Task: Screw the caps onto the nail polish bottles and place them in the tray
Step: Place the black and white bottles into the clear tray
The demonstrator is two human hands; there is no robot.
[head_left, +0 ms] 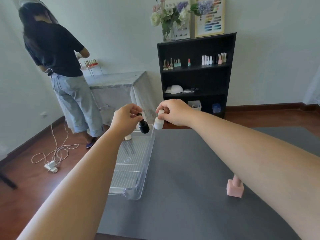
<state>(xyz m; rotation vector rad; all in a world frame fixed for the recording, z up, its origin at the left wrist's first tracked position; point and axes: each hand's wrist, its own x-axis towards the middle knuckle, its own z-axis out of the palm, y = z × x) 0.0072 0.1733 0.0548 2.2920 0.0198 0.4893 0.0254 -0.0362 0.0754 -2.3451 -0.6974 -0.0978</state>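
Bottles at frame centre, black bottle (144,126) pinched in the left hand (123,119), white bottle (159,122) in the right hand (174,112), hover over the tray (138,170)'s far end, seemingly awaiting lowering upright inside.

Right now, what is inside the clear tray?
At the far end of the clear tray, one small white bottle shows beside the left hand; the forearm hides that corner. The ribbed floor elsewhere is bare.
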